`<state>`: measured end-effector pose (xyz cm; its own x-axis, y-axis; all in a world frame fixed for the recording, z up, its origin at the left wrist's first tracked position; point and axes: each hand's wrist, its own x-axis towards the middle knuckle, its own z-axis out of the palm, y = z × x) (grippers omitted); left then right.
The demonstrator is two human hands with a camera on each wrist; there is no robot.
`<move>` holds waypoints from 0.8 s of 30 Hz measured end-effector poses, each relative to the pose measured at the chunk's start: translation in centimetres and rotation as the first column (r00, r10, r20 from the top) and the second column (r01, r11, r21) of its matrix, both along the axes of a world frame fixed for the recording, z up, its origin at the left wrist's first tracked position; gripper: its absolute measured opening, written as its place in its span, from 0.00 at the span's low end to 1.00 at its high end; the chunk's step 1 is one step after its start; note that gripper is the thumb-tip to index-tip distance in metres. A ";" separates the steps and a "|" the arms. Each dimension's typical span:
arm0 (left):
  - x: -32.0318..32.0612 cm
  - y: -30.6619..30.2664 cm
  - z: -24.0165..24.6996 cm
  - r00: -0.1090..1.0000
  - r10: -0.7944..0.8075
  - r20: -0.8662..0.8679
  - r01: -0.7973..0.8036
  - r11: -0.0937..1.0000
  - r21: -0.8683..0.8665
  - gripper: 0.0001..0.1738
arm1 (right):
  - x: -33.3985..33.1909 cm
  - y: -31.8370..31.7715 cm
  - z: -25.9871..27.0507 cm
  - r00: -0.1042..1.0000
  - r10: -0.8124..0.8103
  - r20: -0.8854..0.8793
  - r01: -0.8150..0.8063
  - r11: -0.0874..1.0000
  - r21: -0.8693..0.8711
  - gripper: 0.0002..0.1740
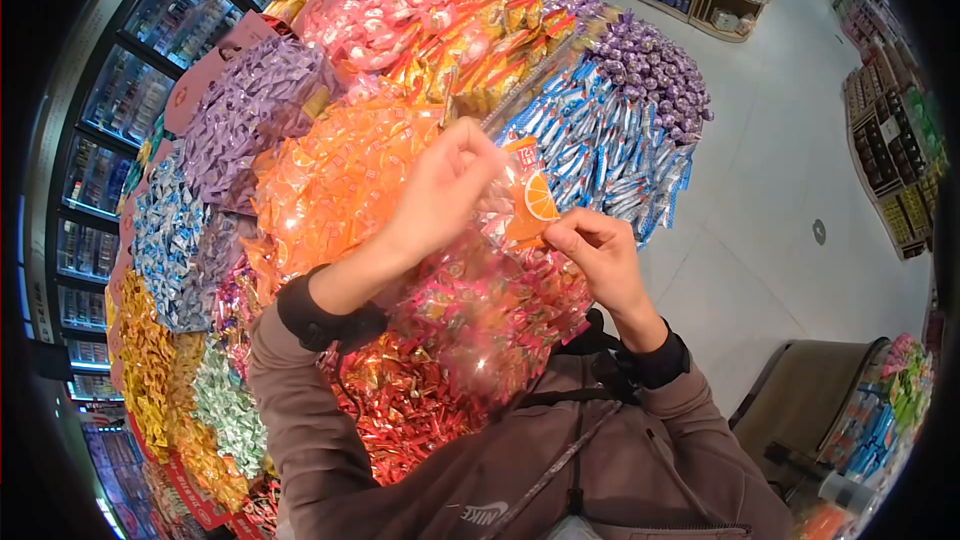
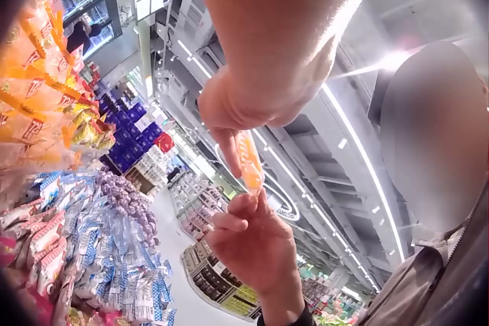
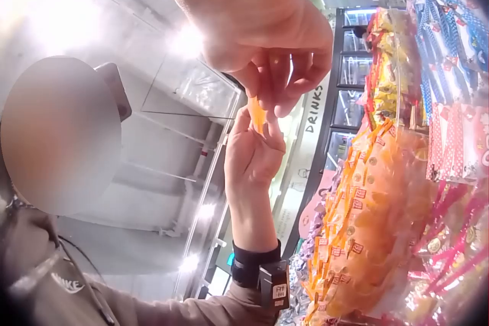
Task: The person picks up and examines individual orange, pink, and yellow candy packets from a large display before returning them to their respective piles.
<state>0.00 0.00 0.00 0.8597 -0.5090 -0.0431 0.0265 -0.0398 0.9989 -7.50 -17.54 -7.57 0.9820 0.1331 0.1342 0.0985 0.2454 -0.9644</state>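
Observation:
Between my two hands is a small clear-and-orange candy packet (image 1: 533, 194) with an orange-slice picture, raised above the candy display. My left hand (image 1: 452, 178) pinches its left edge between thumb and fingers. At the lower right corner, the thumb and forefinger of my right hand (image 1: 603, 258) grip it. The left wrist view catches the packet (image 2: 249, 162) nearly edge-on, with the right hand (image 2: 256, 246) below it. In the right wrist view the fingers partly hide the packet (image 3: 259, 116), and the left hand (image 3: 256, 156) holds it from beneath.
Heaped around are orange candy packets (image 1: 340, 170), blue-and-white packets (image 1: 590, 140), pink-wrapped candies (image 1: 480, 310) and purple-wrapped candies (image 1: 650, 70). A brown bin (image 1: 800, 390) stands on the grey floor (image 1: 750, 200) at the right. Shelves (image 1: 885, 130) line the far right.

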 end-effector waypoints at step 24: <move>-0.7 -1.0 -0.2 0.994 -0.040 -0.106 0.053 0.991 0.123 0.08 | 0.5 -0.3 -0.1 0.956 0.239 -0.170 -0.216 0.966 0.144 0.14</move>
